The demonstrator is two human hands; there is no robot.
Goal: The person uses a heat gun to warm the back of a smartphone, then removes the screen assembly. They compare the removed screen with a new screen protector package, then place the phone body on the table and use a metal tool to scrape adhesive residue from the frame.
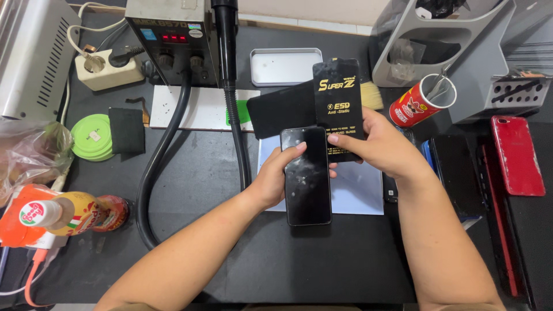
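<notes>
The left hand [271,181] is gripping a black smartphone [307,178] above the bench [201,173], while the right hand [383,144] is gripping a black screen-protector packet [339,106].

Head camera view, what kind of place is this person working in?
Most likely a phone repair bench. The left hand holds a black phone, the right hand a black flat packet. A hot air station with its hose sits behind, and a red phone lies to the right.

Open mat near me, clutter ahead

I see bare black mat [322,259] below; the hose [158,150] blocks left, red can [416,105] and stacked phones [489,173] crowd right.
</notes>
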